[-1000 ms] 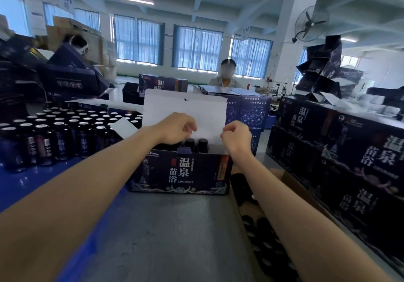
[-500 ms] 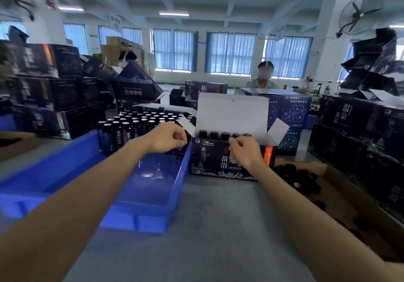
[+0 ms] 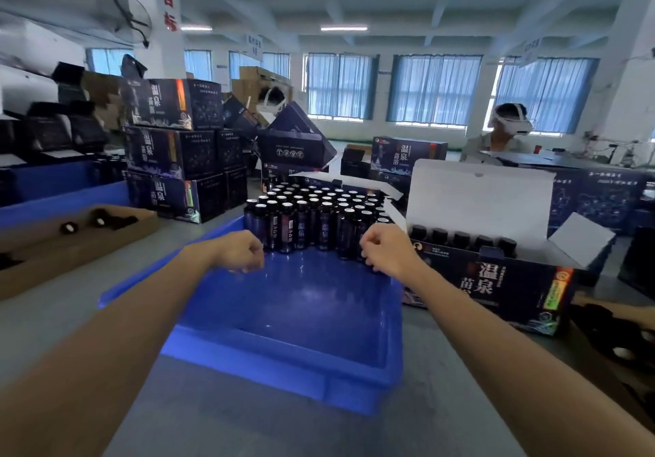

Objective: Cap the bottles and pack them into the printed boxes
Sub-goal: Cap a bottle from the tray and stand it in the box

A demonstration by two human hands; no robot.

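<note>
Several dark bottles (image 3: pixel 312 219) with silver tops stand packed at the far end of a blue plastic bin (image 3: pixel 283 361). My left hand (image 3: pixel 241 250) hovers over the bin just in front of the leftmost bottles, fingers loosely curled, holding nothing. My right hand (image 3: pixel 384 249) is level with it at the front right bottles, fingers also loosely curled and empty. To the right stands an open printed box (image 3: pixel 496 286) with its white lid flap (image 3: pixel 478 201) raised and a row of black-capped bottles (image 3: pixel 460 237) inside.
Stacked printed boxes (image 3: pixel 177 152) rise at the back left. A cardboard tray with black caps (image 3: pixel 71 229) lies at the left, another cardboard box (image 3: pixel 616 343) at the right edge. A person in a headset (image 3: pixel 503 134) sits behind the far table.
Both hands left the open printed box and swung left over the blue bin to the standing bottles. The view turned left with them.
</note>
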